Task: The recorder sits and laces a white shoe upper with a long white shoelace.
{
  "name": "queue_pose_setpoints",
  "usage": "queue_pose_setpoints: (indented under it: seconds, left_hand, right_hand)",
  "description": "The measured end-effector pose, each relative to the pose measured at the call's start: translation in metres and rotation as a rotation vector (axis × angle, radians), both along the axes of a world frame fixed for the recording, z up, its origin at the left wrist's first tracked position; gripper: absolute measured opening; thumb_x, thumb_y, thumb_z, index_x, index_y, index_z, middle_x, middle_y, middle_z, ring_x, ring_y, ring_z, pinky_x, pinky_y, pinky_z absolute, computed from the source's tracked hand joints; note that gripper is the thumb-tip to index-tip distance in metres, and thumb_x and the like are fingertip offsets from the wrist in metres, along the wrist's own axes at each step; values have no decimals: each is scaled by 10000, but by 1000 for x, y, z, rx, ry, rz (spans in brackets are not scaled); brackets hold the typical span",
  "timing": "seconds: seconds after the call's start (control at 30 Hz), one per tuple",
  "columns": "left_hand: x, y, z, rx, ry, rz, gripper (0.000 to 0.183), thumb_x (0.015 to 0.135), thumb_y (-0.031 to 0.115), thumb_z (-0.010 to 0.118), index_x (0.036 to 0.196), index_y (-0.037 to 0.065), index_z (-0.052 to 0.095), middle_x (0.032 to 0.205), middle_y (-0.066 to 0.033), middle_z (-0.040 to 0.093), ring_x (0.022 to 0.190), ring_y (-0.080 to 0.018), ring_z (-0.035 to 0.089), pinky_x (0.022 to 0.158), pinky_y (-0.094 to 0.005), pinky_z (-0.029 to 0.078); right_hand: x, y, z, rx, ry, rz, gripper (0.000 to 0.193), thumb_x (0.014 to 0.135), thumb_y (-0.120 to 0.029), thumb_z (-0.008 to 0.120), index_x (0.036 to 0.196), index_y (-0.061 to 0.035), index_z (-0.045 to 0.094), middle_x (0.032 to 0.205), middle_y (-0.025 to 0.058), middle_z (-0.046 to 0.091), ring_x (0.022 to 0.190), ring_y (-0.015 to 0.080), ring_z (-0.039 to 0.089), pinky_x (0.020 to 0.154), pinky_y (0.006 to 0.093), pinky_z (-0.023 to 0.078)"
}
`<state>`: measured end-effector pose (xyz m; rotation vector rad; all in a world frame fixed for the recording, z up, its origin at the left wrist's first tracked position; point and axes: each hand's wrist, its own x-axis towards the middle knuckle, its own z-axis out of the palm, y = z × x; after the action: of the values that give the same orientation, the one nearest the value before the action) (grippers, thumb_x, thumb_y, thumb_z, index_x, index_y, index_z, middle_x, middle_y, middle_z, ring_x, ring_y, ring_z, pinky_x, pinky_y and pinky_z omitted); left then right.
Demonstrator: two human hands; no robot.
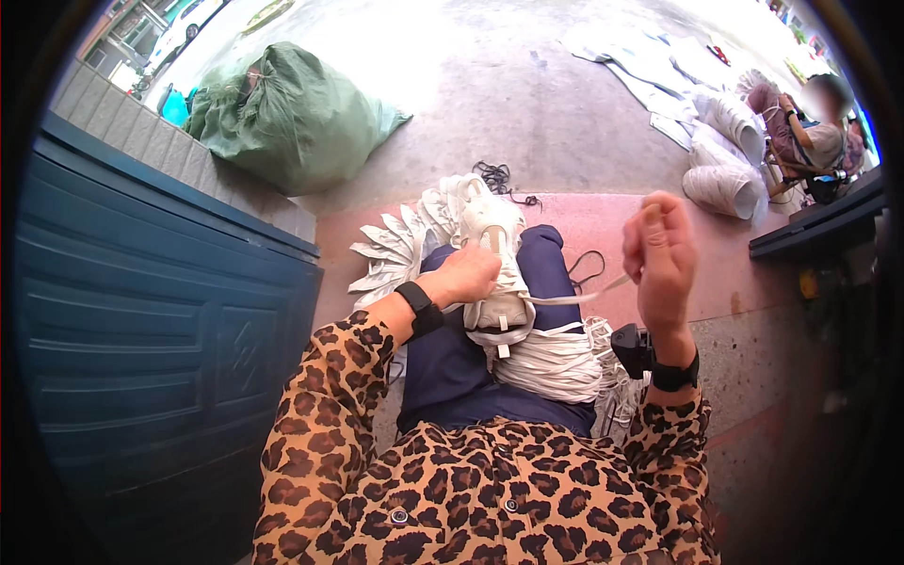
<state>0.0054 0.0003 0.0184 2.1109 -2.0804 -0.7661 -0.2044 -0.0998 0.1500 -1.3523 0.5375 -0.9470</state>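
A white lace-up shoe point(497, 313) lies across my lap, between my thighs. Over its middle sits my left hand point(471, 273), fingers curled closed against the upper; what the fingertips grip is partly hidden. My right hand point(662, 247) is raised off to the right, closed in a pinch and slightly blurred. From the shoe a flat white shoelace point(565, 300) stretches up to the fingers of that hand. A thick bundle of white laces point(551, 365) rests on my lap just below and right of the shoe.
Several white shoe pieces point(384, 254) fan out by my left knee. Black laces point(496, 176) lie on the floor ahead. A large green sack point(292, 118) stands far left, behind a blue door panel point(141, 301). Plastic-wrapped rolls point(723, 174) and a seated person point(817, 137) are far right.
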Motion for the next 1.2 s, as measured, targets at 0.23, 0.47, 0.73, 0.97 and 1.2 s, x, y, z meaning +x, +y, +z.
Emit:
queue_pose_setpoints:
  seconds: [0.23,0.47,0.73,0.97,1.2]
  left_hand:
    - [-9,45,15,-454,-489,-308,53,662,129,552,664,86,520,608,-42,552,645,-212,547,572,-354,434]
    - [-5,84,12,-402,-400,155,77,700,76,543,771,49,530,562,-104,532,589,-255,554,514,-365,450]
    - [-25,85,-4,-356,-141,575,122,784,76,501,898,35,516,633,-173,569,602,-363,573,557,-446,463]
    - [-25,83,-5,-437,-72,724,139,795,90,491,925,42,505,758,-204,578,703,-369,564,617,-449,453]
    - [-29,62,-7,-372,156,550,133,772,137,541,826,25,586,807,-146,606,755,-323,537,674,-403,450]
  right_hand:
    - [14,47,-111,102,627,562,151,824,-142,581,788,4,565,666,-22,521,625,64,467,583,229,406]
    - [46,70,-166,-51,668,424,212,828,-173,495,800,16,587,668,179,574,612,255,576,591,359,438]
    - [68,90,-179,-736,991,336,102,780,-110,513,817,-14,510,647,161,590,666,290,629,579,377,488]
    - [46,40,-70,571,424,535,250,849,-231,458,632,-110,440,562,-35,406,483,80,348,456,248,305]
    - [-14,2,62,682,-518,656,208,898,-249,358,735,-119,348,426,-52,200,340,74,154,377,260,163]
